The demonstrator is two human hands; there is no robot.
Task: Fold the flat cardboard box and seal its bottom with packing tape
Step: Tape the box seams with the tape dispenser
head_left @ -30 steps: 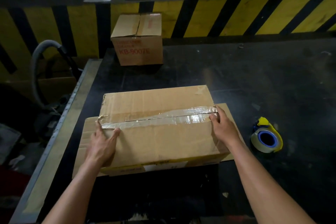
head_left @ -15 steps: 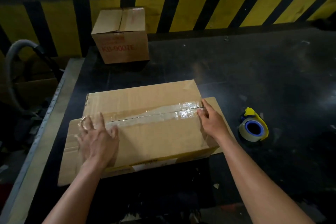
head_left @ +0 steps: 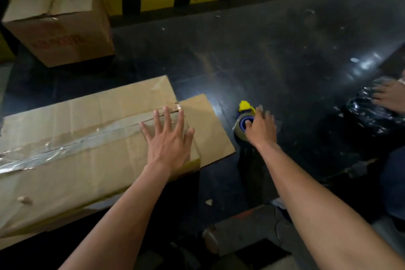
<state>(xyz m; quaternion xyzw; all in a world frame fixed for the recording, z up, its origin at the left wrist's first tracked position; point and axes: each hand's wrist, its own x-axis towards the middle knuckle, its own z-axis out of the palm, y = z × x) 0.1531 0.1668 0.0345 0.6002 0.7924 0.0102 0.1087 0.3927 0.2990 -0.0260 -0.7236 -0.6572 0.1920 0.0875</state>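
Both grips open: left hand (head_left: 169, 141) flat on taped box (head_left: 92, 149), right hand (head_left: 260, 128) touching tape dispenser (head_left: 244, 118)

Your way across the dark table (head_left: 263, 57) lies open between the folded box (head_left: 87, 138) and the black plastic bag (head_left: 370, 114) at the right edge, where another person's hand (head_left: 390, 98) rests. The tape dispenser (head_left: 244, 116) sits mid-gap; a second carton (head_left: 59, 22) blocks the far left corner.

Both forearms and hands (head_left: 169, 144) are bare, with no sleeves or gloves.
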